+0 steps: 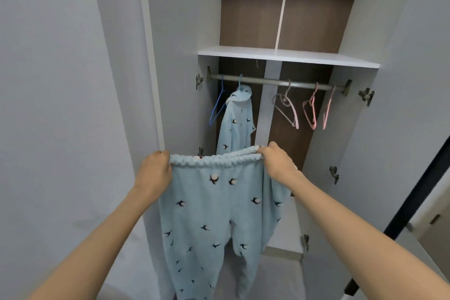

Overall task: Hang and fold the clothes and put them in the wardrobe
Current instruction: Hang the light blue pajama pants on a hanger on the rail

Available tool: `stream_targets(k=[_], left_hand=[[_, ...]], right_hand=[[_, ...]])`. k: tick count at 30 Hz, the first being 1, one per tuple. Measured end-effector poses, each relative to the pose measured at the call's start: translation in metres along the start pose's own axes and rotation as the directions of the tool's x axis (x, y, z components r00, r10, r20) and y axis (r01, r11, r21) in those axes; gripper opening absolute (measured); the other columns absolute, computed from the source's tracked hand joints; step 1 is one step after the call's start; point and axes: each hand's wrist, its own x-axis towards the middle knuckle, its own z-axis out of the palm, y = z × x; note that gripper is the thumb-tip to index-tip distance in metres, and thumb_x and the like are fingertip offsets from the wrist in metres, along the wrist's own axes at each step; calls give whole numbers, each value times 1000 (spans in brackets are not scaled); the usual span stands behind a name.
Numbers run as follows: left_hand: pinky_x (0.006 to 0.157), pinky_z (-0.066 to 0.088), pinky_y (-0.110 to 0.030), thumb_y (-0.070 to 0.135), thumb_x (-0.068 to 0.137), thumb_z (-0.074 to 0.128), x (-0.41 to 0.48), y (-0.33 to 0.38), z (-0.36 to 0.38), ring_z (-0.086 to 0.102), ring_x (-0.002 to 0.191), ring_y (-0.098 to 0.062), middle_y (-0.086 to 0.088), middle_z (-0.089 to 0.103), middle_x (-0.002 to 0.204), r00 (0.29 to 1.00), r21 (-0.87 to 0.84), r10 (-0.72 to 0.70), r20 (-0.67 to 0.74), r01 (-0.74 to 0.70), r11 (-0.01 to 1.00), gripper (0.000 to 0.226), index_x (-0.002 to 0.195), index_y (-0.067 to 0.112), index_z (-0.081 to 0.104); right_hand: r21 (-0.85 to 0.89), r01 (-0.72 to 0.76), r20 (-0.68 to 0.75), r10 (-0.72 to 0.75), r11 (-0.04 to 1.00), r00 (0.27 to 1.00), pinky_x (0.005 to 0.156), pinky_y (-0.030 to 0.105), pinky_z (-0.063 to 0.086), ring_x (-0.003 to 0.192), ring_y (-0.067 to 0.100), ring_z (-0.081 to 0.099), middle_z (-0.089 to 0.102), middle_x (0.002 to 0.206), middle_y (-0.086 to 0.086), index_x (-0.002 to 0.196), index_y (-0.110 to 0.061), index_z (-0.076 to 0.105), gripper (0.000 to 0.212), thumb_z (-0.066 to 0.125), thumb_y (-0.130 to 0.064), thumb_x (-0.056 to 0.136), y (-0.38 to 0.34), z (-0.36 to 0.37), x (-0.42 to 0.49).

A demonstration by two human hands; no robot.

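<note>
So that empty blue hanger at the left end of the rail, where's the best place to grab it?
Probably by the neck of the blue hanger, just under its hook, from the front. It hangs edge-on between the wardrobe's side wall and the hung pyjama top, hemming its sides in, and the hook must lift off the rail.

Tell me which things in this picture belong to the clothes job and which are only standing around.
Part of the job:
- blue pyjama trousers, gripped at the waistband by the left hand and right hand
- matching top, hanging on the rail
- empty blue hanger
- three pale hangers

Only there:
- door hinges
- right door
</note>
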Motion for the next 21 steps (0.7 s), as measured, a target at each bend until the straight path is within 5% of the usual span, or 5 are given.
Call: stream_targets(k=[5,9,14,21], left_hand=[[61,35,-37,-7,82,42,41,26,23,53,83,-37,-22,54,92,998,-68,56,-12,-56,996,16,94,3,45],[69,42,-37,-1,85,40,77,51,50,42,103,-30,-8,42,105,986,19,154,59,-155,988,46,121,26,52],[79,46,-45,-3,85,41,136,88,88,37,103,-31,-13,38,104,990,-57,134,37,-132,990,39,115,13,59],[78,39,-38,10,91,40,230,149,143,39,100,-33,-13,36,92,996,-186,84,30,-77,979,20,83,3,57]], right_hand=[[161,-94,-84,109,982,991,79,42,47,98,37,57,49,116,14,129,-19,54,46,33,1,93,30,7,21],[162,-75,-196,106,984,975,66,36,43,78,29,53,47,108,9,123,-20,51,36,33,-7,95,52,8,52],[116,-43,-274,74,992,959,65,32,46,83,27,61,57,107,5,115,-21,62,26,49,-20,92,102,3,109],[132,-88,-120,104,987,987,64,26,40,87,21,62,64,103,-1,102,-25,67,16,60,-28,87,178,16,192]])
